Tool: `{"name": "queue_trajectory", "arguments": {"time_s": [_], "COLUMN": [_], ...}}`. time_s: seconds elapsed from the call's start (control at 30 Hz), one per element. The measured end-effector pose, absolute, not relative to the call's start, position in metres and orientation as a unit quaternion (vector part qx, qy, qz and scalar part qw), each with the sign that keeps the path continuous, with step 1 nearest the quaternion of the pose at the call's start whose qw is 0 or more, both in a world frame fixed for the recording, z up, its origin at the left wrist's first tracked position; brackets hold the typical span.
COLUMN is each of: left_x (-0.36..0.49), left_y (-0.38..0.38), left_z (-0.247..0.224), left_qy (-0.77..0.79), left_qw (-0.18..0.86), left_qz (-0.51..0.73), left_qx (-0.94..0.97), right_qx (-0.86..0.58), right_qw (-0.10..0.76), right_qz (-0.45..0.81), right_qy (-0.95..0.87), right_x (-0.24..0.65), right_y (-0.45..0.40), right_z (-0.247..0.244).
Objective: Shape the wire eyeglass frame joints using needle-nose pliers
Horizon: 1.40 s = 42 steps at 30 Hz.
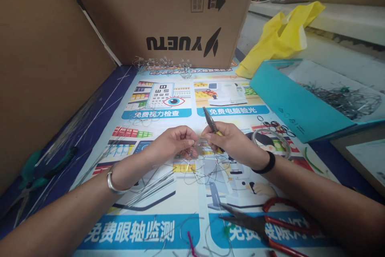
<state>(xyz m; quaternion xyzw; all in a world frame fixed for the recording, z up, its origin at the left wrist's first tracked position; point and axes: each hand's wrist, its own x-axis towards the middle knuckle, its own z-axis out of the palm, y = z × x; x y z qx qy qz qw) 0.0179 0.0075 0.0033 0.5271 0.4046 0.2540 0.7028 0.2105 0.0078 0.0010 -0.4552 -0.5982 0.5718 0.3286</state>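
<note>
My left hand [174, 142] has its thumb and fingertips pinched on a thin wire piece [207, 175]. Its looped silvery strands, with small clear bits along them, hang below both hands. Small pliers [209, 118] with yellow on the handle are gripped in my right hand [227, 140], their dark jaws pointing up and away from me. The right fingertips are close to the wire too; whether they touch it I cannot tell. Straight cut wires [152, 189] lie beneath my left wrist. Red-handled scissors [264, 225] rest below my right forearm.
Cardboard panels [165, 12] stand at the back and left. Finished-looking wire pieces [168, 63] lie along the back. At right are a blue box [288, 104] of wire scraps, a yellow bag [276, 42], a clear roll [285, 144] and dark rings [274, 124]. Green-handled pliers [31, 173] lie left.
</note>
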Motion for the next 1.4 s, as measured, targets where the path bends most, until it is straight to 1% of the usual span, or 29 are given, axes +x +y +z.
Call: {"name": "queue_trajectory", "arguments": {"time_s": [0.27,0.43,0.63,0.9,1.07,1.3,1.4], "left_x": [0.019,0.017,0.014,0.014,0.015,0.019,0.021], "left_y": [0.007,0.01,0.012,0.009,0.003,-0.01,-0.012], "left_z": [0.006,0.005,0.006,0.008,0.017,0.025,0.027], "left_qy": [0.408,0.414,0.409,0.415,0.398,0.357,0.345], "left_qw": [0.64,0.6,0.588,0.545,0.468,0.336,0.302], "left_qz": [0.257,0.238,0.215,0.23,0.26,0.196,0.182], "left_qx": [0.598,0.642,0.664,0.691,0.745,0.849,0.87], "right_qx": [-0.453,-0.45,-0.446,-0.442,-0.444,-0.454,-0.454], "right_qw": [0.322,0.32,0.322,0.323,0.324,0.326,0.334], "right_qz": [0.569,0.573,0.589,0.59,0.582,0.565,0.565], "right_qy": [-0.606,-0.606,-0.592,-0.593,-0.599,-0.608,-0.602], "right_x": [0.21,0.21,0.211,0.212,0.211,0.211,0.21], "right_y": [0.007,0.007,0.007,0.007,0.007,0.006,0.006], "right_z": [0.0,0.001,0.002,0.001,-0.001,0.002,0.002]}}
